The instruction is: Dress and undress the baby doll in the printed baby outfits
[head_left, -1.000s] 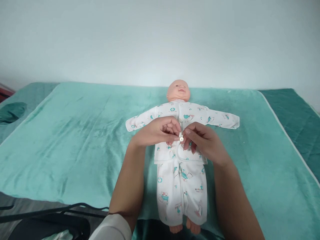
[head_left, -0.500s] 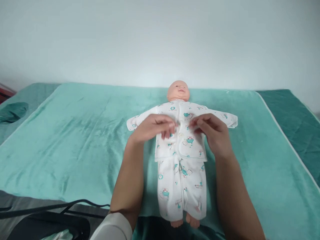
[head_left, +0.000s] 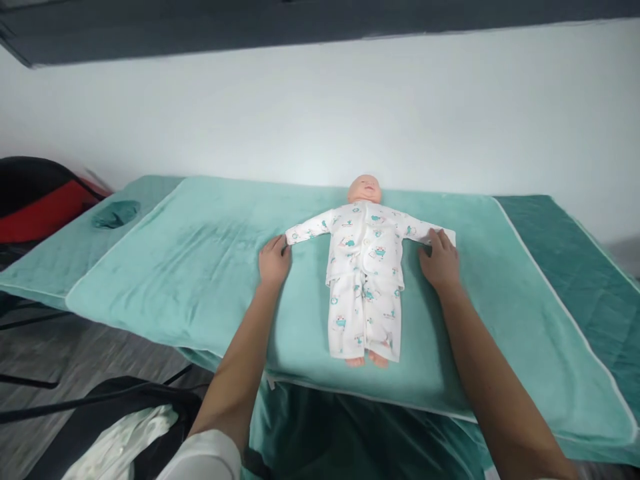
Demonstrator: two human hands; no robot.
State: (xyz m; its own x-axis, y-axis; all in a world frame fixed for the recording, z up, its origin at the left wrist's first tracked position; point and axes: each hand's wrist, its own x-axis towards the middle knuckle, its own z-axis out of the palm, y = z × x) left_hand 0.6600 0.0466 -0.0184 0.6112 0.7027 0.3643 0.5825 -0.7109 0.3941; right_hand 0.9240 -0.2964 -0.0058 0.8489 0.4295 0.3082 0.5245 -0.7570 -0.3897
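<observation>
A baby doll point(head_left: 365, 189) lies on its back, dressed in a white printed jacket point(head_left: 353, 233) and matching trousers point(head_left: 345, 320). Its arms are spread to both sides, and bare feet show below the trouser legs. My left hand point(head_left: 275, 261) is at the end of the left-hand sleeve point(head_left: 310, 229), thumb and forefinger closed at the cuff. Across the other sleeve point(head_left: 417, 229), near its cuff, my right hand point(head_left: 441, 261) lies with fingers stretched out and thumb apart below the sleeve. The jacket front is together down the middle.
A light green cover point(head_left: 200, 253) is spread over the padded table, which has a face hole point(head_left: 117, 214) at the left. Behind stands a white wall point(head_left: 320, 120). A black chair point(head_left: 65, 433) with a pale printed cloth point(head_left: 125, 443) is at lower left; a red-and-black item point(head_left: 45, 210) is at far left.
Both hands have left the jacket's chest front and moved outward to the two sleeve ends. My view has drawn back and tilted up, showing more of the table and wall.
</observation>
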